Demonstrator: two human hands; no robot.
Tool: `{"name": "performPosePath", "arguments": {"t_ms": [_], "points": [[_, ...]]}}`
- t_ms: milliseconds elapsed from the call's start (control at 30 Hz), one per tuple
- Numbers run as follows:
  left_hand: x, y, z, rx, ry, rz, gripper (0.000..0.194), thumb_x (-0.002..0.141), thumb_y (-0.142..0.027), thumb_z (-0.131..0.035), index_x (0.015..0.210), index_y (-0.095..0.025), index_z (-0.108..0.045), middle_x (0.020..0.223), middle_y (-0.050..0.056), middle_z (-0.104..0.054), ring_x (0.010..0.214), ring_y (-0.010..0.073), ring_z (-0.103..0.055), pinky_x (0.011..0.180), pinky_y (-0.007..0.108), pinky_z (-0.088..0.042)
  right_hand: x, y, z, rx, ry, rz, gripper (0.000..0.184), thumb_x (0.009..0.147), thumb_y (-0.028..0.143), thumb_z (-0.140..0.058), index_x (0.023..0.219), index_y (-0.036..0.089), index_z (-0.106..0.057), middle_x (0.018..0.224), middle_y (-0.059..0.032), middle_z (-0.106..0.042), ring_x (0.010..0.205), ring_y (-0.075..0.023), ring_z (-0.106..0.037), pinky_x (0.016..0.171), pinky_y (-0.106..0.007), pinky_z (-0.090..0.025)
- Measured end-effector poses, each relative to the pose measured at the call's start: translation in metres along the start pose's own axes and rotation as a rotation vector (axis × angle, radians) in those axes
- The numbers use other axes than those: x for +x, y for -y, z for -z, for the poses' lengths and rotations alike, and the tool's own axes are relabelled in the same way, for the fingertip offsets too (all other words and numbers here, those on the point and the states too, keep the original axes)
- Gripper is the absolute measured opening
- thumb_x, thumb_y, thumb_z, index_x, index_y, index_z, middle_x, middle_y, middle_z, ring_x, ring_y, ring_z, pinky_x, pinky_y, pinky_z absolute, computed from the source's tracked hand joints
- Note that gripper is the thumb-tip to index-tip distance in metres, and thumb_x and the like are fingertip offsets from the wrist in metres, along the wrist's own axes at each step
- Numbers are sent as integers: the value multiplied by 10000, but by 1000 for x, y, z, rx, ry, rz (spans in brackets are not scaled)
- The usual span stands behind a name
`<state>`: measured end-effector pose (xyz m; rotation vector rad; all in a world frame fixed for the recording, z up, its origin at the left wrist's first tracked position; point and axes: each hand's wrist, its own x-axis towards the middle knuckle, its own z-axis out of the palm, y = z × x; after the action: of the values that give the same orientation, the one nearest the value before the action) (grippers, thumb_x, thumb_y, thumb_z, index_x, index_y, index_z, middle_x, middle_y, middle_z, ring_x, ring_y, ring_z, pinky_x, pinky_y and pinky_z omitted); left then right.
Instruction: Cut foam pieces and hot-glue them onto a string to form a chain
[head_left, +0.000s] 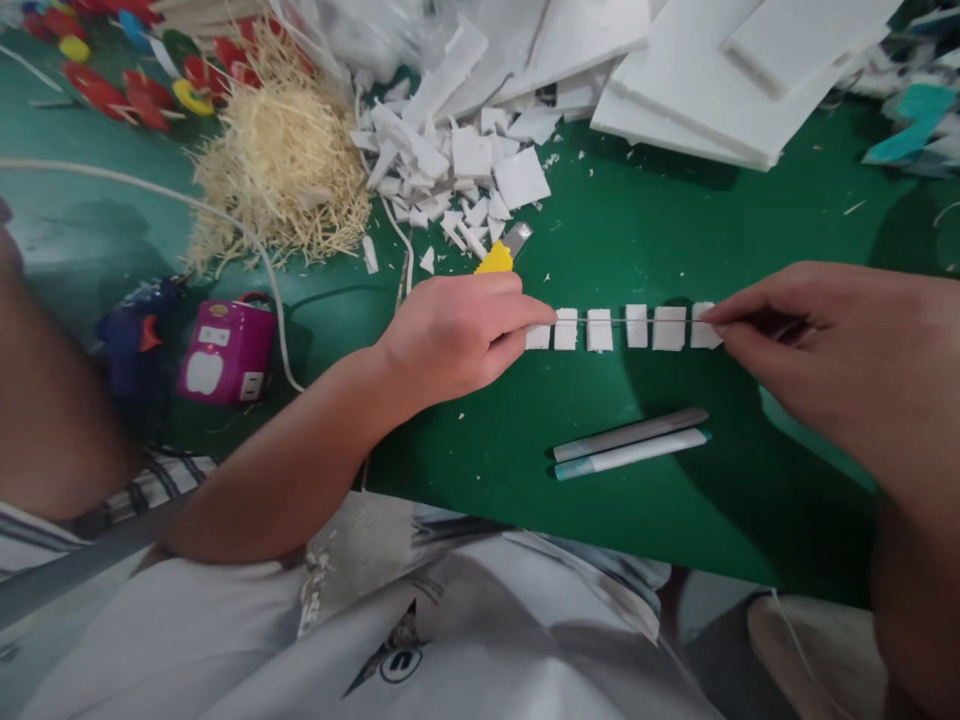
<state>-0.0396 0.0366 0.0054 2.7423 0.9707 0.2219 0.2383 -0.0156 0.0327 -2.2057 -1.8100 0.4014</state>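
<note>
Gaps between white blocks (669, 336)

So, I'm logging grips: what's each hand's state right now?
Left hand: fingertip at the thin strand; grip cannot be told.
Right hand: closed, pinching the thin strand.

White rectangular foam blocks (669, 335) are lying between the hands (457, 335) (847, 350), jagged white foam scraps (471, 153) behind, slim grey-and-white pens (637, 453) in front.

White pieces (669, 337) look matt and foamy, the thin rod (618, 320) perhaps metal, the tabletop (465, 445) smooth.
</note>
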Motion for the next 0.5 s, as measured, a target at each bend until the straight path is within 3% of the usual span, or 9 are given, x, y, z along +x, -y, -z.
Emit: {"name": "performPosePath", "arguments": {"t_ms": [500], "points": [[-1,4,0,26,-36,-44,424,1012,-214,-398,1171,-254,-790,906,47,-738,823,159,-690,631,246,-417,-1,-5,-6,-112,-71,84,246,575,391,-476,643,265,-676,655,-37,-637,569,-157,-472,528,-277,-282]]}}
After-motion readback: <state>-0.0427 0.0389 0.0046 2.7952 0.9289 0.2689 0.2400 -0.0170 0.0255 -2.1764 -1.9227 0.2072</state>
